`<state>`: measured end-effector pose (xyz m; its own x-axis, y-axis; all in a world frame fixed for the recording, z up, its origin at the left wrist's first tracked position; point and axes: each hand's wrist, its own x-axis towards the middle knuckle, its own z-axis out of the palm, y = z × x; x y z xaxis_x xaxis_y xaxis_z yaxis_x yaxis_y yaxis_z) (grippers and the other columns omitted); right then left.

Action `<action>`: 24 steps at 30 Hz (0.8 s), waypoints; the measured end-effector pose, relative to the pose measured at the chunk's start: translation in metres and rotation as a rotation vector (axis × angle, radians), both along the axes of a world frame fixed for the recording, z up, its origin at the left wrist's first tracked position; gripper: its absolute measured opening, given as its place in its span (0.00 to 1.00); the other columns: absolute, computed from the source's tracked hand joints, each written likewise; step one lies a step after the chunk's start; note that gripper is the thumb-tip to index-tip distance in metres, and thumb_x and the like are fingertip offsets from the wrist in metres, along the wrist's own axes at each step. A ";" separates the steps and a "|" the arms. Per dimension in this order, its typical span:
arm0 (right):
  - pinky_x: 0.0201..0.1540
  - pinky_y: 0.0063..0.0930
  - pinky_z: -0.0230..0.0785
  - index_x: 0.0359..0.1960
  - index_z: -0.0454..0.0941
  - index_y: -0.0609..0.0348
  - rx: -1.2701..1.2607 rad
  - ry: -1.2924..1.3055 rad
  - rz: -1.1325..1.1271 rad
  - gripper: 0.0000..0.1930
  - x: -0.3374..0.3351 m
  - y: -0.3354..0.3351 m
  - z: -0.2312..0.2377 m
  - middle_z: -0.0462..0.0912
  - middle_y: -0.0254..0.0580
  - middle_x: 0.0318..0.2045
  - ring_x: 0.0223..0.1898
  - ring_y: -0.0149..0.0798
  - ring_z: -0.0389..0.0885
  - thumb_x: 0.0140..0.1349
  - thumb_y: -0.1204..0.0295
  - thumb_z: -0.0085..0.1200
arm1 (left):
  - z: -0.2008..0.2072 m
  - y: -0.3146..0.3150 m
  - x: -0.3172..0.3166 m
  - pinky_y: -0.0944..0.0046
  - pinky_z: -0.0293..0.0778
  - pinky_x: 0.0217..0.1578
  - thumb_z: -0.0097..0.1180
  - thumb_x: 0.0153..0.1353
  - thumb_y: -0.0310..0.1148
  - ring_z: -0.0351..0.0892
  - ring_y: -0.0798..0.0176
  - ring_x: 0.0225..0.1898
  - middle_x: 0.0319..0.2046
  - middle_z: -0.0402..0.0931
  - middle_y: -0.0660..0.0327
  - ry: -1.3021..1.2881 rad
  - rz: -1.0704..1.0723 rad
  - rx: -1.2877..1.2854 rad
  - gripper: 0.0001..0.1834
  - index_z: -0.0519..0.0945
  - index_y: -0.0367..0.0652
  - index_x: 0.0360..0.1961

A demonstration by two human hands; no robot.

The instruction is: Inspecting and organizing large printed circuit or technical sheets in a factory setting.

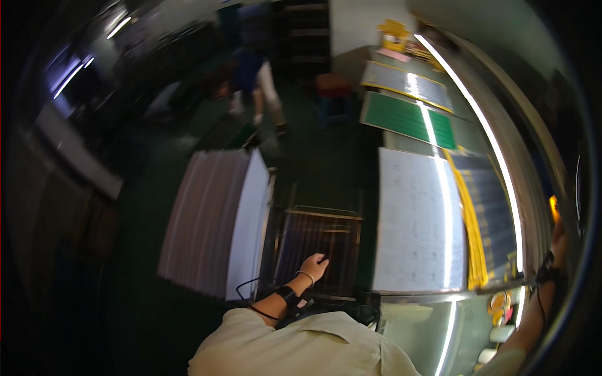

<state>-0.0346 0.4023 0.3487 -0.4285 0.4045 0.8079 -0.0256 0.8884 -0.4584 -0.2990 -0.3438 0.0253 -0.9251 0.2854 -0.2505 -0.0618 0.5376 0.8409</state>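
Left hand [315, 264] fisted on dark rack [320, 247]; right hand [557, 235] at rim, grip unclear

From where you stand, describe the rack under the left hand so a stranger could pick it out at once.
Start at the long bench on the right, with its big pale sheet. Just left of it, across a dark gap, is the rack, where the left hand rests. Unlike the stack of white boards further left, it is a dark wire frame with thin upright bars.
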 end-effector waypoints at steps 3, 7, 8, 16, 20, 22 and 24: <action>0.33 0.13 0.69 0.44 0.72 0.61 -0.425 -0.032 0.230 0.14 0.050 -0.012 -0.081 0.77 0.33 0.33 0.31 0.23 0.75 0.60 0.67 0.47 | 0.048 -0.051 -0.007 0.57 0.71 0.35 0.51 0.49 0.33 0.75 0.49 0.33 0.28 0.76 0.54 0.356 0.089 -0.050 0.08 0.77 0.42 0.30; 0.30 0.13 0.69 0.43 0.73 0.61 -1.063 -0.172 0.495 0.13 -0.111 -0.228 -0.047 0.77 0.33 0.32 0.29 0.23 0.75 0.59 0.66 0.48 | 0.113 -0.177 -0.016 0.54 0.65 0.28 0.51 0.49 0.30 0.71 0.50 0.27 0.21 0.71 0.56 0.918 0.525 -0.477 0.04 0.74 0.44 0.20; 0.29 0.12 0.69 0.42 0.73 0.61 -1.187 -0.185 0.495 0.13 -0.097 -0.250 -0.032 0.78 0.33 0.31 0.29 0.23 0.75 0.59 0.66 0.48 | 0.115 -0.197 -0.031 0.53 0.65 0.28 0.53 0.49 0.32 0.70 0.50 0.27 0.21 0.70 0.56 0.867 0.519 -0.529 0.05 0.73 0.44 0.19; 0.29 0.19 0.70 0.41 0.71 0.64 -1.131 -0.692 0.490 0.15 -0.043 -0.458 -0.145 0.78 0.40 0.28 0.26 0.28 0.76 0.61 0.63 0.45 | 0.104 -0.265 -0.077 0.56 0.69 0.39 0.49 0.53 0.46 0.74 0.49 0.39 0.37 0.75 0.50 0.319 0.313 -0.552 0.18 0.80 0.42 0.33; 0.29 0.21 0.71 0.40 0.72 0.63 -1.382 -0.656 0.448 0.12 -0.003 -0.519 -0.165 0.79 0.41 0.28 0.27 0.31 0.78 0.62 0.67 0.44 | 0.104 -0.263 -0.092 0.55 0.70 0.39 0.47 0.54 0.49 0.75 0.50 0.40 0.38 0.76 0.52 0.161 0.199 -0.814 0.21 0.79 0.42 0.36; 0.29 0.22 0.72 0.39 0.72 0.63 -1.415 -0.617 0.454 0.11 0.010 -0.540 -0.169 0.79 0.42 0.28 0.27 0.32 0.78 0.62 0.68 0.43 | 0.106 -0.261 -0.098 0.54 0.70 0.39 0.46 0.55 0.50 0.75 0.51 0.41 0.38 0.76 0.53 0.137 0.168 -0.852 0.22 0.79 0.43 0.36; 0.29 0.22 0.72 0.39 0.72 0.62 -1.469 -0.616 0.412 0.11 0.015 -0.558 -0.166 0.79 0.42 0.28 0.27 0.32 0.79 0.61 0.69 0.43 | 0.110 -0.260 -0.103 0.54 0.71 0.40 0.44 0.57 0.45 0.75 0.52 0.42 0.40 0.76 0.53 0.178 0.086 -0.970 0.18 0.78 0.45 0.38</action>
<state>-0.0198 -0.1561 0.1829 -0.7864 0.4081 -0.4638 0.3585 -0.3100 -0.8806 -0.4015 -0.6037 0.1357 -0.9799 -0.0401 -0.1953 -0.0487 0.9980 0.0394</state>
